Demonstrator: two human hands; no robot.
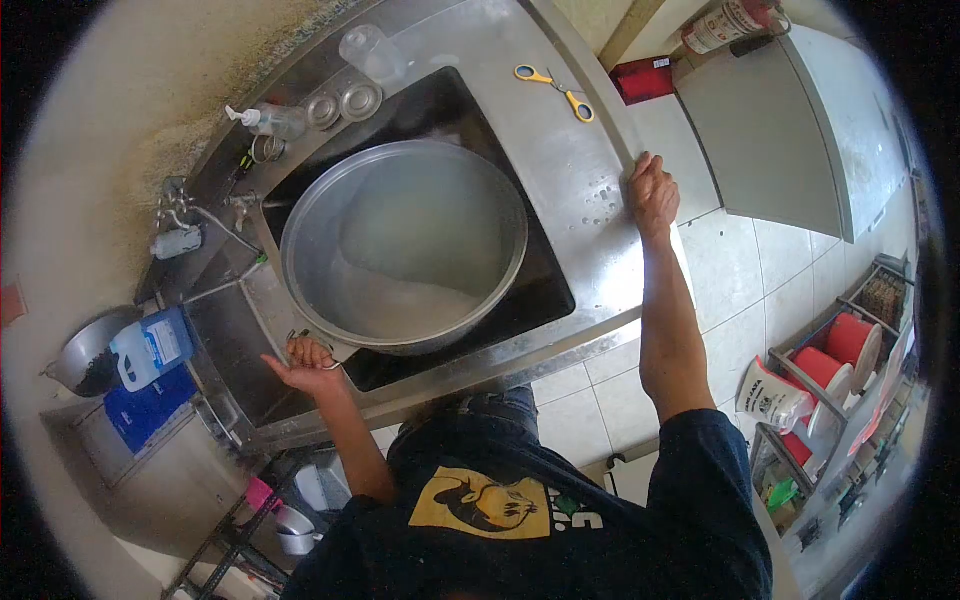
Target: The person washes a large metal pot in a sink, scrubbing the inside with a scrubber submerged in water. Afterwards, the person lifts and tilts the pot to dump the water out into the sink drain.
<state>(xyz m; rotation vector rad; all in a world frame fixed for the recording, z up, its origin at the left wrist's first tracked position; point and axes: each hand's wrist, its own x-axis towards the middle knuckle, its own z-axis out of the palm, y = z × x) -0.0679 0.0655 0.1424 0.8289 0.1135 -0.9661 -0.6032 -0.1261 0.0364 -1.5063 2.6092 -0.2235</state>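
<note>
A large round metal pot (310,300) sits over the dark sink basin (545,285), holding cloudy greyish liquid (430,215) with a paler mass toward its near side. At the pot's near left, my left hand (310,368) has its fingers curled around the pot's loop handle, thumb sticking out to the left. My right hand (655,195) is closed over the right edge of the steel counter (600,240), well apart from the pot. Yellow-handled scissors (556,92) lie partly spread on the counter beyond my right hand.
Along the back stand a pump bottle (275,121), metal lids (360,101) and a clear container (372,52). A tap (178,205) with a hose is at left, near a blue-labelled jug (152,347). A white cabinet (800,130) and a rack with red containers (825,375) stand at right.
</note>
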